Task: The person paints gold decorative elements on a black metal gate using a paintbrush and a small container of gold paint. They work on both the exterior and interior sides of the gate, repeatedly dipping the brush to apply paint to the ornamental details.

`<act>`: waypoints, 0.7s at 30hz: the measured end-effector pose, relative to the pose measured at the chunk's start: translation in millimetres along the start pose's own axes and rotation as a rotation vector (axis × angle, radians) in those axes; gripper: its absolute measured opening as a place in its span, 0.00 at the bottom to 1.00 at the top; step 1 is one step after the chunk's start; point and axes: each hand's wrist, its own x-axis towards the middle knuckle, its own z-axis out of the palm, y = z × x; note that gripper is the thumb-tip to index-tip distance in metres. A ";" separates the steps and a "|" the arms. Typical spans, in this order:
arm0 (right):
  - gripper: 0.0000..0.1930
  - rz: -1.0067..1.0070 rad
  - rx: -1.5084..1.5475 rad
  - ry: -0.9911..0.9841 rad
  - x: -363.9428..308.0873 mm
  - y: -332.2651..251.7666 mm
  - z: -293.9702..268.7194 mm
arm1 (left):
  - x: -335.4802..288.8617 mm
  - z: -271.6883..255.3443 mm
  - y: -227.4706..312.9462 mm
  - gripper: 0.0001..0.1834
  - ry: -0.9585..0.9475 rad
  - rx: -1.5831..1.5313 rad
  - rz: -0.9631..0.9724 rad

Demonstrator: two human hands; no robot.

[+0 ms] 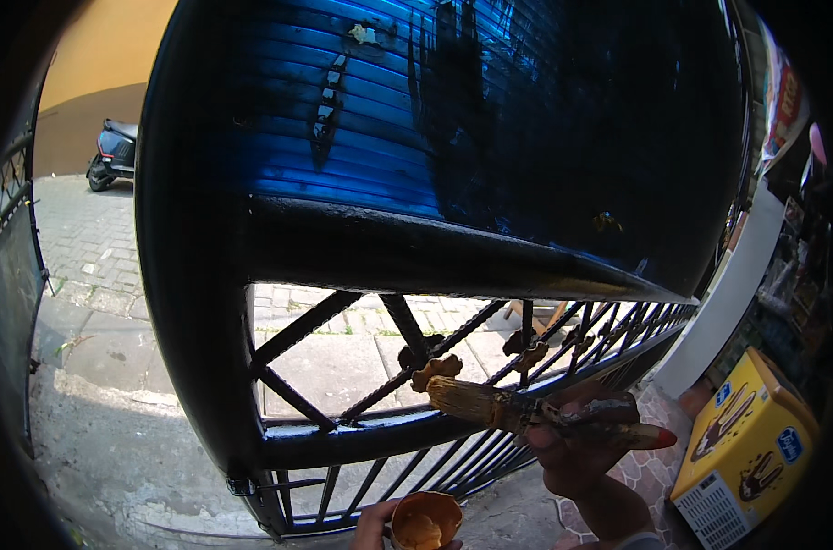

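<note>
the grip of the right hand (568,449) pinches the paintbrush (513,410) at five o'clock, bristles (460,398) by the gold flower ornament (436,370); overloading could smear the black gate (389,240); the left hand (374,527) curls its grip round the paint cup (425,522) at six o'clock, where tilting could spill it
</note>
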 end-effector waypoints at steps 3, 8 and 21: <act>0.17 -0.033 -0.152 -0.048 4.7 0.4 4.1 | -4.4 -0.5 3.2 0.36 -0.013 0.068 0.034; 0.24 -0.105 -0.187 0.099 14.9 -5.3 -1.5 | -7.6 -3.7 5.5 0.36 0.029 -0.045 0.025; 0.20 -0.308 -0.130 -0.199 23.3 -24.5 1.4 | -12.4 2.6 8.3 0.37 0.066 -0.012 0.049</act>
